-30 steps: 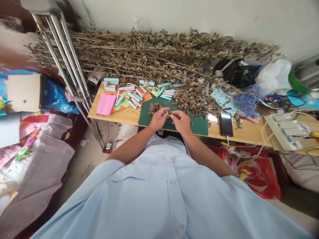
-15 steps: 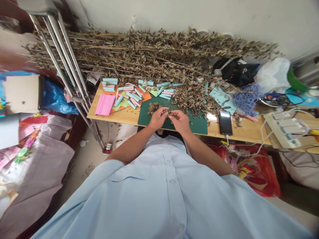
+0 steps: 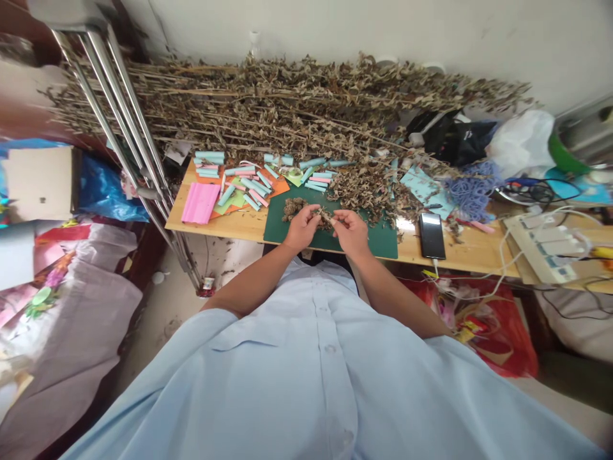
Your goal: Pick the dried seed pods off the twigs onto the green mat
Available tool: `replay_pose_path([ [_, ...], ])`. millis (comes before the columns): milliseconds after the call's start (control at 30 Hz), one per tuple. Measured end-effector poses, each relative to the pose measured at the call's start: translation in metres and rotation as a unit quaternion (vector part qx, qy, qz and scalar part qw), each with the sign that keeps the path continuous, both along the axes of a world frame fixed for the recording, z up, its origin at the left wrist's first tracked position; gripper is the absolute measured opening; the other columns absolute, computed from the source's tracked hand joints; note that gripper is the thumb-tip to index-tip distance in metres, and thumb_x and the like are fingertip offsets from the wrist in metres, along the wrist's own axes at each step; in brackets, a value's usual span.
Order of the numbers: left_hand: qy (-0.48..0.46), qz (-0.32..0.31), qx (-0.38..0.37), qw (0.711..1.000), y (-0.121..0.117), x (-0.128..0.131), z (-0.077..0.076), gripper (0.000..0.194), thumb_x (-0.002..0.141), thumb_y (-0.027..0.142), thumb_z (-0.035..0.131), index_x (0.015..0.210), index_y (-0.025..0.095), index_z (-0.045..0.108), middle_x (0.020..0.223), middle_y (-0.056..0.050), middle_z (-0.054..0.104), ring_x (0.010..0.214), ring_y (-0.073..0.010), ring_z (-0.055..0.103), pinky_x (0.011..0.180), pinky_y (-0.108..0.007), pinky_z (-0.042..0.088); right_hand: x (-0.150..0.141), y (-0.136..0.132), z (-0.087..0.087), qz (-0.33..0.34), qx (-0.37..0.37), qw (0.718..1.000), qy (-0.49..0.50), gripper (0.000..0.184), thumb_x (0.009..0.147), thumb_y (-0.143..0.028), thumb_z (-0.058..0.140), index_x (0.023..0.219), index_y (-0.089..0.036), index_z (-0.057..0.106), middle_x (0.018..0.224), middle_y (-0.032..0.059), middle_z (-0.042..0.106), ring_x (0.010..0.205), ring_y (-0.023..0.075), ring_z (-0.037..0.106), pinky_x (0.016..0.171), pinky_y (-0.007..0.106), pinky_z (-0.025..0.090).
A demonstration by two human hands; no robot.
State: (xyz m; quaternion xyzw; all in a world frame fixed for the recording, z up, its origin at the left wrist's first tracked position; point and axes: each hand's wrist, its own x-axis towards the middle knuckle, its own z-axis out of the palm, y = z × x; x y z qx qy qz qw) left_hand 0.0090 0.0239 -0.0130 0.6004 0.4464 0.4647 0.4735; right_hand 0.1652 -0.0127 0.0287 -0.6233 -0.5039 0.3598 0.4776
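My left hand (image 3: 302, 229) and my right hand (image 3: 352, 231) face each other over a green mat (image 3: 278, 237) at the table's front edge. Between them is a small piece of dried plant (image 3: 325, 217), pinched in the fingertips of both. A clump of crumbled dried leaves (image 3: 293, 206) lies on the mat beside my left hand. Past my right hand, a heap of loose dried leaves (image 3: 368, 185) covers the back of the mat. Long dried stalks with leaves (image 3: 287, 102) are piled along the wall.
Rolled blue and pink paper tubes (image 3: 253, 188) and a pink paper (image 3: 200, 203) lie at left on the wooden table (image 3: 230, 231). A phone (image 3: 431, 236) on a cable, blue yarn (image 3: 474, 188) and a power strip (image 3: 541, 246) sit right. Metal crutches (image 3: 119, 121) lean at left.
My hands have moved slightly apart, the right one shifting a little rightward, so the dried plant piece shows more between the fingertips. The table's other things stay in place.
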Motion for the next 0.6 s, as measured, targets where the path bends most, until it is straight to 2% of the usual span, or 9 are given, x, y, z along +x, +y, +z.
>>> replay_pose_path([
  [300, 0.053, 0.031, 0.042, 0.997, 0.0031, 0.0014, -0.0019, 0.029, 0.088, 0.024, 0.066, 0.116, 0.016, 0.067, 0.111, -0.010, 0.068, 0.092, -0.0174, 0.064, 0.086, -0.032, 0.055, 0.0059, -0.0027, 0.0020, -0.004, -0.004, 1.000, 0.023, 0.027, 0.078, -0.037, 0.067, 0.099, -0.020, 0.066, 0.082, -0.0008, 0.068, 0.051, 0.0098, 0.056, 0.052, 0.027, 0.047],
  [400, 0.036, 0.027, 0.059, 0.997, 0.0029, 0.0005, -0.0009, 0.028, 0.089, 0.027, 0.065, 0.115, 0.016, 0.066, 0.119, -0.011, 0.064, 0.081, -0.0134, 0.063, 0.080, -0.030, 0.055, 0.0057, -0.0038, 0.0008, -0.005, -0.004, 1.000, 0.025, 0.028, 0.077, -0.037, 0.068, 0.099, -0.020, 0.066, 0.085, -0.0003, 0.068, 0.051, 0.0093, 0.056, 0.051, 0.026, 0.046],
  [500, -0.001, 0.015, 0.074, 0.997, 0.0008, -0.0009, 0.0029, 0.026, 0.096, 0.033, 0.056, 0.113, 0.016, 0.066, 0.124, -0.012, 0.061, 0.067, -0.0085, 0.061, 0.075, -0.029, 0.055, 0.0044, -0.0043, -0.0019, -0.006, -0.001, 1.000, 0.029, 0.028, 0.077, -0.037, 0.069, 0.099, -0.020, 0.067, 0.086, -0.0002, 0.068, 0.051, 0.0092, 0.056, 0.051, 0.026, 0.046],
  [600, -0.017, 0.011, 0.069, 0.997, -0.0015, -0.0026, 0.0075, 0.032, 0.101, 0.039, 0.048, 0.112, 0.016, 0.067, 0.108, -0.010, 0.066, 0.065, -0.0086, 0.061, 0.074, -0.028, 0.054, 0.0018, -0.0045, -0.0050, -0.001, 0.002, 1.000, 0.028, 0.028, 0.077, -0.036, 0.069, 0.099, -0.020, 0.067, 0.086, -0.0003, 0.068, 0.051, 0.0091, 0.056, 0.052, 0.026, 0.046],
])
